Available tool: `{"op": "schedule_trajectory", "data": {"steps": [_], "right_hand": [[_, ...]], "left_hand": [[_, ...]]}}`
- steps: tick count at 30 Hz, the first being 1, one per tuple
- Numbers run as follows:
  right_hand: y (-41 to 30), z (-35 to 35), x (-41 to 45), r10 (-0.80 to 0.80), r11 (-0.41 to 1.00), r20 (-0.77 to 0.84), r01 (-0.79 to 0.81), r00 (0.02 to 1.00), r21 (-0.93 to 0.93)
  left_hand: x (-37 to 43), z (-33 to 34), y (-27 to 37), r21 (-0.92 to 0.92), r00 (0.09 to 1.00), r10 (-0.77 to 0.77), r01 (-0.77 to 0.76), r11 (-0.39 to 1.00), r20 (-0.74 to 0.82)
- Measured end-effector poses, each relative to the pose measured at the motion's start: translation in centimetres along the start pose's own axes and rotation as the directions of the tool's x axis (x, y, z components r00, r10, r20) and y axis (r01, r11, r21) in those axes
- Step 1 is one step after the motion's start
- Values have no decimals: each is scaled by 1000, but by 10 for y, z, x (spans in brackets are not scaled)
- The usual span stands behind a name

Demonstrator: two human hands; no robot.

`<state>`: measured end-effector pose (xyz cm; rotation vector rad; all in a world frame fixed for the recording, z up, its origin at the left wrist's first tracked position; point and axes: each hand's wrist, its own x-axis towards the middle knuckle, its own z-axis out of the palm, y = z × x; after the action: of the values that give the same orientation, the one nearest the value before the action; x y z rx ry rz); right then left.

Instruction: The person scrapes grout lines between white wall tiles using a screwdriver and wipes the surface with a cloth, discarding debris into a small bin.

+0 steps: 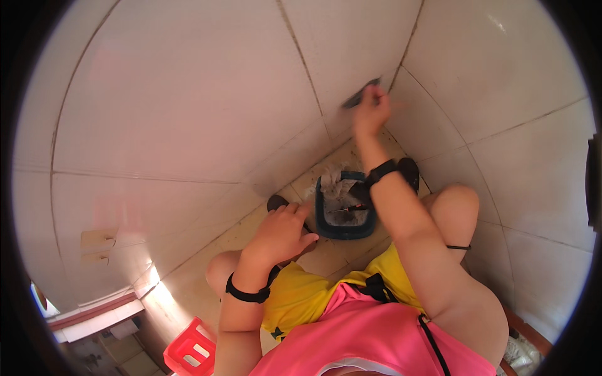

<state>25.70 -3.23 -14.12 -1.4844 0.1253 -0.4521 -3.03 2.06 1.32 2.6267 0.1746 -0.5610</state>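
My right hand (372,110) is raised at the tiled wall near the corner, its fingers closed on a dark flat hand tool (361,94) that is blurred; its exact kind cannot be told. The tool lies against or close to the wall tile. My left hand (284,232) hovers over my left knee and foot with its fingers spread and nothing in it. Between my feet stands a dark blue-green plastic basin (345,232) on the floor. It holds greyish-white wet-looking material (336,188) and a screwdriver-like tool (350,208) with a red and black handle.
Large pale wall tiles (188,94) meet in a corner ahead, with dark joints. A red plastic stool (192,350) stands at the lower left, near a doorway sill (101,322). Two hooks (110,240) are on the left wall. A clear plastic bag (519,357) lies at the lower right.
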Motion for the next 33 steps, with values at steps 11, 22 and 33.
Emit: {"op": "schedule_trajectory", "data": {"steps": [11, 22, 33], "right_hand": [[-27, 7, -99, 70, 936, 219, -140, 973, 323], [-24, 2, 69, 258, 930, -58, -232, 964, 287], [-33, 17, -58, 188, 906, 105, -214, 976, 366]], "left_hand": [[23, -9, 27, 36, 994, 41, -45, 998, 104], [32, -13, 30, 74, 995, 88, -92, 993, 46], [42, -5, 32, 68, 990, 68, -77, 995, 125]]}}
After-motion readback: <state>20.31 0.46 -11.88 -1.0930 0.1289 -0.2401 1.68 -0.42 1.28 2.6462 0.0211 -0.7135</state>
